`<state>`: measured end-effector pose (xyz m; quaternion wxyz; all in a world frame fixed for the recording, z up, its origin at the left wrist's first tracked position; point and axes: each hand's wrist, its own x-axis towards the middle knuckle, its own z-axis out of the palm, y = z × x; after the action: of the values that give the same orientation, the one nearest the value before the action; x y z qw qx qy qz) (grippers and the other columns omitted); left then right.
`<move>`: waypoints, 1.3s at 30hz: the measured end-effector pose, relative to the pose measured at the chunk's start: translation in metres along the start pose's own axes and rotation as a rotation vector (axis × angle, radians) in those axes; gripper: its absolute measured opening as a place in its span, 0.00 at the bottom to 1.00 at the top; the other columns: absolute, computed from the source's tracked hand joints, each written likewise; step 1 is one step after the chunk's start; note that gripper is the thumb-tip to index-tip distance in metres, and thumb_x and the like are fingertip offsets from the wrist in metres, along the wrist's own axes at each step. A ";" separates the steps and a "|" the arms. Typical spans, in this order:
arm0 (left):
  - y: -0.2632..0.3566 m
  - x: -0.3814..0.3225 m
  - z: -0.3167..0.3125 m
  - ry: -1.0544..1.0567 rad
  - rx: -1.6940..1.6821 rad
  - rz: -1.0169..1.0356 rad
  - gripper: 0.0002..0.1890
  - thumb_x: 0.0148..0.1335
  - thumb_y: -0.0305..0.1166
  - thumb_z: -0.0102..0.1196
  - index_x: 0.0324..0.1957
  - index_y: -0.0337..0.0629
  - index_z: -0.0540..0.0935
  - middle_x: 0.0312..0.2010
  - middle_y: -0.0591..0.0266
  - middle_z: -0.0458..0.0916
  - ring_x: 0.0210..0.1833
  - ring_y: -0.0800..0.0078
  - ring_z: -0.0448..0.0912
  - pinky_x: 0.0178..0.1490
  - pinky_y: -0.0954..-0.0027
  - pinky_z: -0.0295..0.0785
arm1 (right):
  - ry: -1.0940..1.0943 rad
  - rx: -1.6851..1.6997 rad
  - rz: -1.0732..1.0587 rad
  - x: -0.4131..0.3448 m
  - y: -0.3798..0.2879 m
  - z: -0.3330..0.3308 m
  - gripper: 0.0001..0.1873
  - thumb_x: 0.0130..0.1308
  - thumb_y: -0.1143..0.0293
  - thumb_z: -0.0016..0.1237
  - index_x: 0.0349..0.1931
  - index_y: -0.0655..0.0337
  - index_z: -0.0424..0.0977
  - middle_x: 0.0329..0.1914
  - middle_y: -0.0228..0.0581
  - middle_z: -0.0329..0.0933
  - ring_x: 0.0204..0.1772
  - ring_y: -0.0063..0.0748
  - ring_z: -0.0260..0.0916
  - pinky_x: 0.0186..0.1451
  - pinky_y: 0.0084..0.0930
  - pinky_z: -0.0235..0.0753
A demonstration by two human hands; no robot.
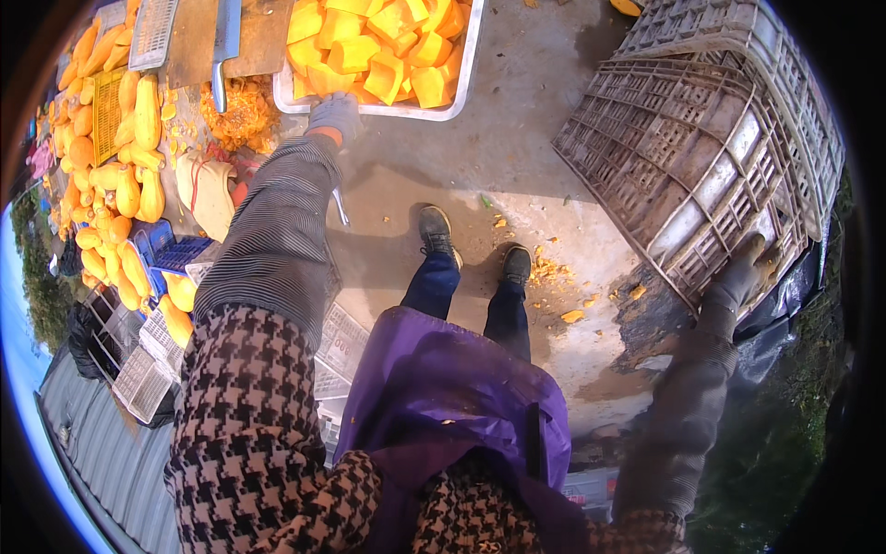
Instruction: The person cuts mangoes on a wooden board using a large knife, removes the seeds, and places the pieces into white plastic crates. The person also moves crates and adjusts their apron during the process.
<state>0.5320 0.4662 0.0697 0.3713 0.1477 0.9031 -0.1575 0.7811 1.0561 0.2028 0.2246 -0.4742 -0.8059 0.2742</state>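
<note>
My left hand [336,114], in a pale glove, grips the near rim of a white tray [453,111] heaped with orange pumpkin chunks [353,54]. Off to the right, my gloved right hand [739,273] is at the lower edge of a dirty white plastic crate [664,138]; its fingers look hooked on the lattice, though they are partly blurred. That crate lies tilted against another plastic crate [796,90]. Left of the tray, a large knife [227,34] rests on a wooden cutting board [263,38], its handle past the board's edge. Pumpkin pulp [239,114] is heaped below it.
Many whole pumpkins [147,114] cover the ground at left, with a yellow crate [107,114] and a blue crate [180,253] among them. A pale sack [204,190] lies nearer. Pumpkin scraps [554,271] litter the concrete by my shoes [436,228]. Greenery borders the right.
</note>
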 end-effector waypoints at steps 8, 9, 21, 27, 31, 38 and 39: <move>-0.003 0.009 0.031 0.307 -0.134 0.068 0.14 0.59 0.38 0.53 0.45 0.47 0.76 0.45 0.57 0.81 0.52 0.60 0.77 0.56 0.62 0.69 | -0.017 -0.143 -0.138 0.014 -0.002 -0.011 0.34 0.67 0.53 0.48 0.65 0.70 0.60 0.61 0.53 0.67 0.56 0.41 0.69 0.60 0.31 0.68; 0.004 0.006 0.032 0.329 -0.158 0.072 0.13 0.58 0.38 0.53 0.45 0.47 0.77 0.43 0.58 0.81 0.52 0.59 0.77 0.55 0.62 0.70 | -0.006 -0.172 -0.126 0.015 -0.003 -0.011 0.34 0.67 0.53 0.49 0.65 0.71 0.60 0.62 0.54 0.66 0.57 0.43 0.68 0.61 0.32 0.68; 0.150 -0.071 0.045 0.206 -0.391 0.054 0.15 0.55 0.31 0.52 0.46 0.46 0.79 0.46 0.55 0.81 0.53 0.61 0.78 0.57 0.60 0.66 | 0.016 -0.177 0.003 0.005 -0.016 -0.002 0.41 0.65 0.48 0.50 0.67 0.72 0.56 0.63 0.61 0.66 0.59 0.52 0.68 0.63 0.34 0.65; 0.230 -0.135 0.097 0.219 -0.569 0.046 0.14 0.57 0.31 0.50 0.46 0.45 0.77 0.46 0.55 0.79 0.54 0.60 0.75 0.57 0.59 0.65 | 0.042 -0.164 -0.113 0.007 -0.013 -0.001 0.39 0.64 0.54 0.52 0.65 0.74 0.57 0.64 0.61 0.64 0.62 0.51 0.67 0.64 0.33 0.65; 0.258 -0.175 0.142 0.189 -0.597 0.005 0.15 0.54 0.35 0.56 0.44 0.45 0.74 0.43 0.57 0.79 0.52 0.58 0.75 0.55 0.58 0.65 | 0.029 -0.019 -0.105 0.006 -0.011 0.000 0.38 0.61 0.54 0.54 0.63 0.74 0.61 0.61 0.59 0.68 0.57 0.47 0.71 0.61 0.32 0.68; 0.265 -0.192 0.195 0.247 -0.440 0.136 0.12 0.58 0.32 0.49 0.45 0.48 0.74 0.40 0.59 0.80 0.45 0.61 0.78 0.49 0.61 0.69 | -0.013 0.084 -0.084 0.010 -0.012 0.002 0.25 0.62 0.60 0.54 0.52 0.72 0.71 0.46 0.50 0.77 0.43 0.37 0.75 0.47 0.29 0.74; 0.264 -0.192 0.199 0.317 -0.464 0.156 0.12 0.58 0.32 0.49 0.45 0.48 0.74 0.39 0.59 0.79 0.45 0.61 0.79 0.48 0.62 0.69 | -0.033 0.081 -0.073 0.013 -0.012 0.001 0.24 0.60 0.60 0.55 0.49 0.73 0.71 0.43 0.49 0.77 0.41 0.35 0.75 0.44 0.28 0.75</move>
<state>0.8887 0.5984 0.0271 0.2603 0.1505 0.9477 0.1073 0.7670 1.0626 0.2114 0.2403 -0.4306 -0.8144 0.3059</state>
